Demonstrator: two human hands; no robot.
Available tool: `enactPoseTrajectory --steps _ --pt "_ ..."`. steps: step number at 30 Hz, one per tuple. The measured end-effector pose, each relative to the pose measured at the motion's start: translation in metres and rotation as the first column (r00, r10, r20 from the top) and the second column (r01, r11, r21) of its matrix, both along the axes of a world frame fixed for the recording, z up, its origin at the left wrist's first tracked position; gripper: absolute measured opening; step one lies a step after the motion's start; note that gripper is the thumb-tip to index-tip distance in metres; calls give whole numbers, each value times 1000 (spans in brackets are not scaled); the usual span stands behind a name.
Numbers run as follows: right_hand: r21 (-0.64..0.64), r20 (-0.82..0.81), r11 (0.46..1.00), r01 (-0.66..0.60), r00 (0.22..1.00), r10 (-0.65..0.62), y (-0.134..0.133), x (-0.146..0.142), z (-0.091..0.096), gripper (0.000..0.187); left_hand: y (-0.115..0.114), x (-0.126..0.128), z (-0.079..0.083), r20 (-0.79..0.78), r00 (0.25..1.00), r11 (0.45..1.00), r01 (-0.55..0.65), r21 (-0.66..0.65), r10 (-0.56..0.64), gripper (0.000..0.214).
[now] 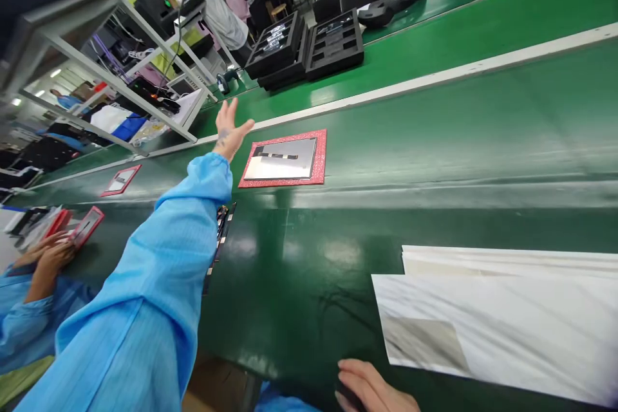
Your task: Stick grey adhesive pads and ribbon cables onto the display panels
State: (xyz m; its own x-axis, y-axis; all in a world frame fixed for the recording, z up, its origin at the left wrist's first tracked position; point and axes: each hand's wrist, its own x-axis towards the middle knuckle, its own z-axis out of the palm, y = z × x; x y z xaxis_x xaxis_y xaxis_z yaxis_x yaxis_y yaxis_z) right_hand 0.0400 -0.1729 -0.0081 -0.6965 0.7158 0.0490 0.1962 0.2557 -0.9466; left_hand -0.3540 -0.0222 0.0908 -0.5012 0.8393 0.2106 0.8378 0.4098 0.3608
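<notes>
Red-framed panel (284,159) lies flat on the green bench (434,141), a grey plate with a thin dark strip across its top seated inside the speckled red border. We see our left hand (229,129) stretched out at the end of a blue sleeve (159,283), its grip open with fingers spread, hovering just left of the panel and not touching it. Our right hand (374,389) sits at the lower edge of the view, fingers curled over a small dark object; we cannot tell whether that grip is closed on it. Just beside it lie white sheets (506,322), overlapping on the bench. A narrow patterned strip (219,238) shows from under the sleeve. Further left lies a second red-framed panel (120,180), and a co-worker's hands (48,257) rest at a third. Black trays (309,45) stand stacked beyond the white line.
</notes>
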Motion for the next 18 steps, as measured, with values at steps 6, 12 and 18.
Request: enactPoseTrajectory --steps 6,12,18 --pt "-20 -8 994 107 994 -107 -21 23 0 46 -97 123 -86 -148 882 880 405 -248 -448 68" --pt "-338 -34 857 388 905 -423 -49 91 -33 35 -150 175 -144 -22 871 838 465 -285 -491 60" --pt "270 257 693 669 643 -721 23 188 -9 25 -142 162 -144 -191 815 834 509 -214 -547 61"
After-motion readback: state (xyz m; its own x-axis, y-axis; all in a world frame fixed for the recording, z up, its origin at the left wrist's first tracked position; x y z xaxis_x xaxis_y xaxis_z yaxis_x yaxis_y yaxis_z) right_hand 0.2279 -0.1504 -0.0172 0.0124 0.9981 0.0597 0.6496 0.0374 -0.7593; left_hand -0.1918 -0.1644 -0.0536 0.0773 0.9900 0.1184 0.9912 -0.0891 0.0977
